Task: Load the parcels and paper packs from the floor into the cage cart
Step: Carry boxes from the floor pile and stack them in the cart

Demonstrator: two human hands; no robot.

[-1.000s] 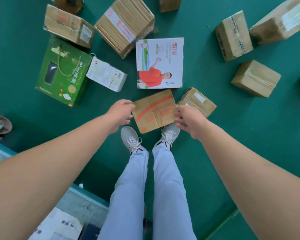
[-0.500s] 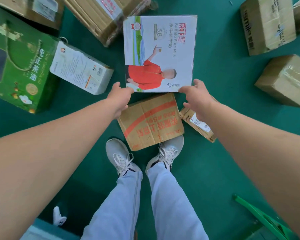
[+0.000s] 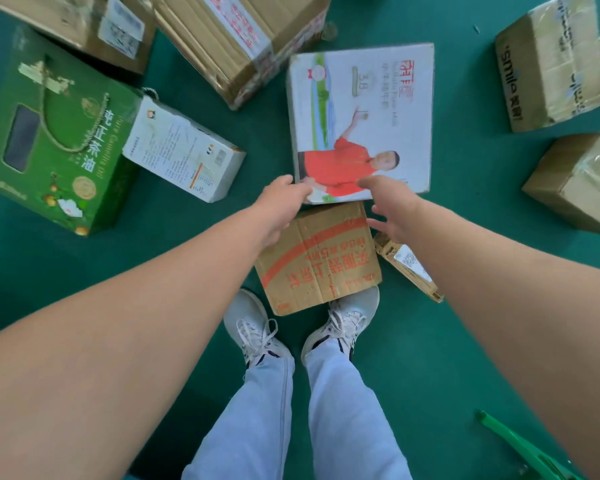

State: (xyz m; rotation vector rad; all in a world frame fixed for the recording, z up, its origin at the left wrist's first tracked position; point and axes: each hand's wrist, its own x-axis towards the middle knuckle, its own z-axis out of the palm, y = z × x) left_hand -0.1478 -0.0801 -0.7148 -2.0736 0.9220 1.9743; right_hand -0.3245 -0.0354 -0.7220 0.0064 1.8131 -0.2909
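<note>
A white milk carton box (image 3: 361,109) printed with a person in a red shirt lies flat on the green floor. My left hand (image 3: 281,202) touches its near left corner. My right hand (image 3: 392,209) hovers with spread fingers over its near edge and holds nothing. Right below both hands, against my shoes, lies a brown parcel with red print (image 3: 319,261). A small flat parcel with a label (image 3: 406,265) lies beside it, partly under my right forearm. The cage cart is out of view.
A green gift box (image 3: 49,133) and a white printed pack (image 3: 184,150) lie at the left. Brown cartons sit at the top (image 3: 236,39) and at the right (image 3: 548,71), (image 3: 579,181). A green bar (image 3: 520,452) crosses the bottom right corner.
I have leaned further down and forward. Both hands moved from the brown parcel's sides up to the white box's near edge, and the right hand shifted left.
</note>
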